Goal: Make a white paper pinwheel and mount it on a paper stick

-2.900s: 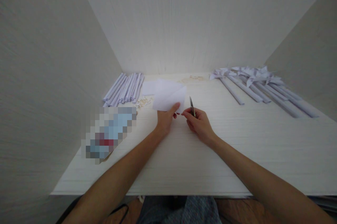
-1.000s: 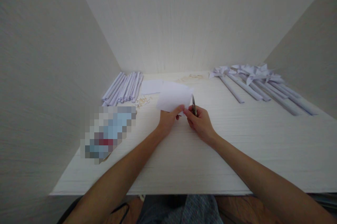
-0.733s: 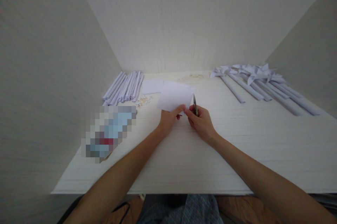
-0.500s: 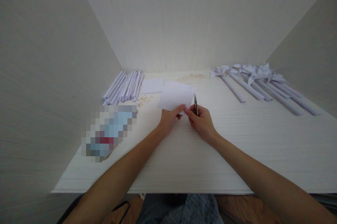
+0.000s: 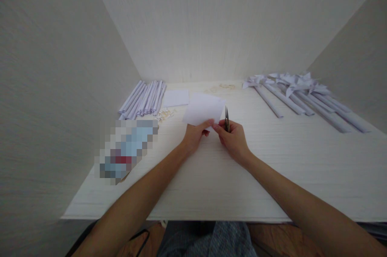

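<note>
Over the middle of the table, a white sheet of paper is pinched at its near edge by my left hand, thumb on top. My right hand is closed around a pair of scissors, whose narrow metal blades point up and away from me. Its thumb and fingertip also meet the paper's near right corner, close to my left thumb. The scissors' handles are hidden inside the hand. Just behind the paper, to the left, lies a flat white paper stack.
Rolled paper tubes lie in a pile at the back left. Small pale bits are scattered before the stack, more near the back wall. Paper pinwheels on tube sticks lie at the back right. A blurred-out item lies left.
The whole view has shifted very slightly. Both hands keep their grip on the paper and scissors, almost in the same place.
</note>
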### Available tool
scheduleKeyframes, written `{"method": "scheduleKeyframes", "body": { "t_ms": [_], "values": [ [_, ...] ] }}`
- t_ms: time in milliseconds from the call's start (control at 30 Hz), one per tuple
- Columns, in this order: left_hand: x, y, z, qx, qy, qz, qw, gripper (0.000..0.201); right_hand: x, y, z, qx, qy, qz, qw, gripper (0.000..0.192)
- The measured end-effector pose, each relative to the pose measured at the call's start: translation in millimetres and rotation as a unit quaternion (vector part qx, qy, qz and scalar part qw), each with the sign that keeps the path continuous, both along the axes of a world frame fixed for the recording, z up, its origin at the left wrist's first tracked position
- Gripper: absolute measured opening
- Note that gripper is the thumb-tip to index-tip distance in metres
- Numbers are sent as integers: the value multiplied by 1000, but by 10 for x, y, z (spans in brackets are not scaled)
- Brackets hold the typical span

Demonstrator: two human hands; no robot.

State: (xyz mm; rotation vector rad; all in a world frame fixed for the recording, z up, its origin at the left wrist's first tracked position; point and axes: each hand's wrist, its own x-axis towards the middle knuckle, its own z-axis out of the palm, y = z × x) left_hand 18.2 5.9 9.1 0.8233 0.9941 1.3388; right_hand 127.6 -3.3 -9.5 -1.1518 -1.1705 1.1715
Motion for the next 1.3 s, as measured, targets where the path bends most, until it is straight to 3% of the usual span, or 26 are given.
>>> {"method": "scheduleKeyframes", "body": {
  "t_ms": [367, 533, 800, 1000, 1300],
  "values": [
    [3, 23, -93, 47, 69, -8, 996, 17, 19, 1, 9, 1, 39, 10, 999, 28],
    [3, 30, -101, 51, 86, 42, 994, 16, 9, -23, 54, -3, 45, 33, 998, 29],
    [-55, 73, -69, 69, 39, 115, 990, 17, -28, -119, 146, -52, 76, 169, 981, 38],
    [-56, 82, -67, 57, 17, 139, 988, 18, -33, -121, 149, -78, 42, 180, 980, 35],
    [-23, 68, -57, 34, 4, 115, 993, 22, -40, -103, 142, -97, 22, 187, 977, 33]
  ]
}}
